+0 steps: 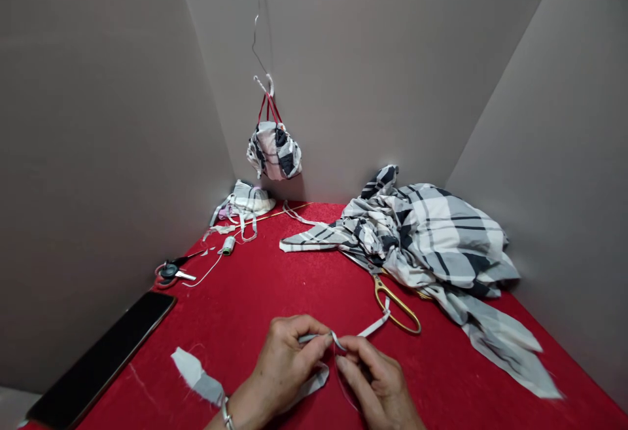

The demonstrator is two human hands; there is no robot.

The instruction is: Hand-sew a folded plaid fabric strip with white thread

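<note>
A narrow folded fabric strip [336, 340], white and grey, bridges the fingertips of both hands just above the red table. My left hand [289, 361] pinches it between thumb and forefinger. My right hand [375, 374] is closed at the strip's other side, forefinger against it and thumb just below. A thin thread dangles between the hands; whether a needle is in my right fingers is hidden. Beyond my right hand the strip's tail [375, 327] runs toward gold-handled scissors [400, 309]. A frayed cloth piece [196, 374] lies by my left wrist.
Crumpled checked fabric [441, 233] covers the back right, over the scissors' blades. At left lie a phone [103, 358], small scissors [169, 271], a thread spool [228, 245] and a cloth bundle [250, 199]. A checked pouch [273, 150] hangs from a wire. Grey panels [343, 76] enclose the table.
</note>
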